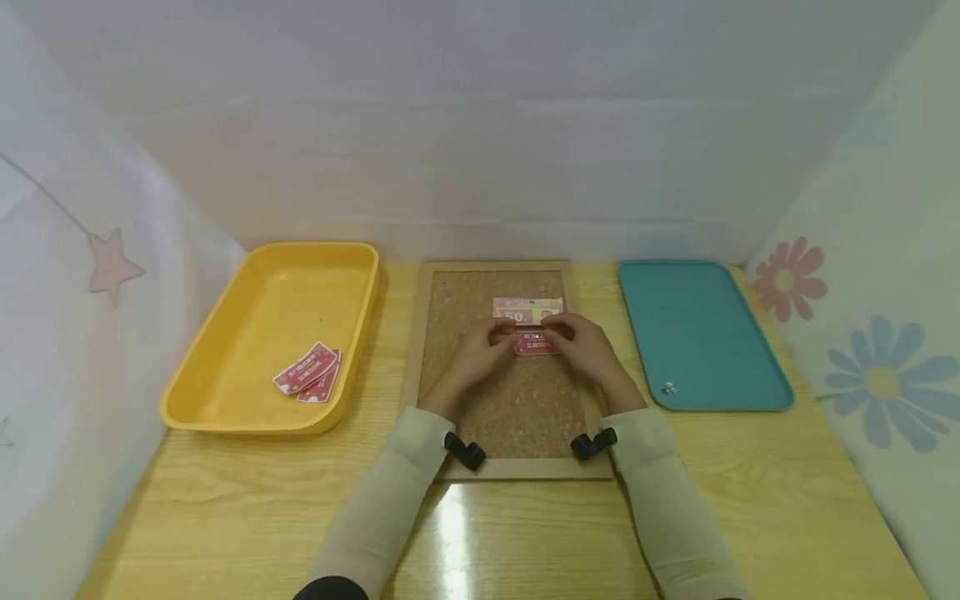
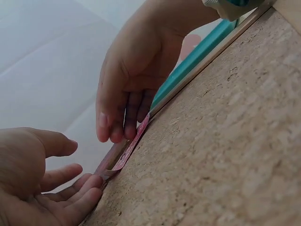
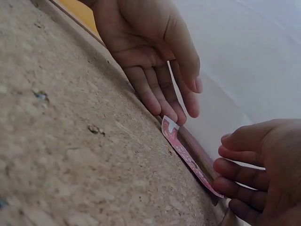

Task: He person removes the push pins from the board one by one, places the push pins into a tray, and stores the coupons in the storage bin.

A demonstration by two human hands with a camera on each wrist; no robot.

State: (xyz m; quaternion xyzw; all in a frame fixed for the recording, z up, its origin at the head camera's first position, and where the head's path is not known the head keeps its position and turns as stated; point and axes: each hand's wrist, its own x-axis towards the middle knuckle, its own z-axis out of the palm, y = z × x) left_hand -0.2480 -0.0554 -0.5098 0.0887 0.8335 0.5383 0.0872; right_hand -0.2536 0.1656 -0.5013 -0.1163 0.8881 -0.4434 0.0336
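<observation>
A small red-and-white printed coupon point(image 1: 535, 344) lies on a wood-framed cork board point(image 1: 517, 417). My left hand point(image 1: 480, 357) is at its left end, fingertips touching the edge in the left wrist view, thumb held apart. At the other end is my right hand point(image 1: 587, 348), its fingers loosely extended along the edge of the coupon point(image 3: 190, 155) in the right wrist view. Neither hand pinches it. Just above, a larger pink-and-yellow card marked 50 point(image 1: 527, 306) sits on the board, its lower part partly behind my fingers.
To the left stands a yellow tray point(image 1: 255, 321) with more red coupons point(image 1: 307, 369) in it. A teal tray point(image 1: 708, 333) lies to the right, with a few tiny shiny pieces point(image 1: 669, 387) near its front-left corner. White cloth walls point(image 1: 480, 167) enclose the wooden table point(image 1: 247, 508).
</observation>
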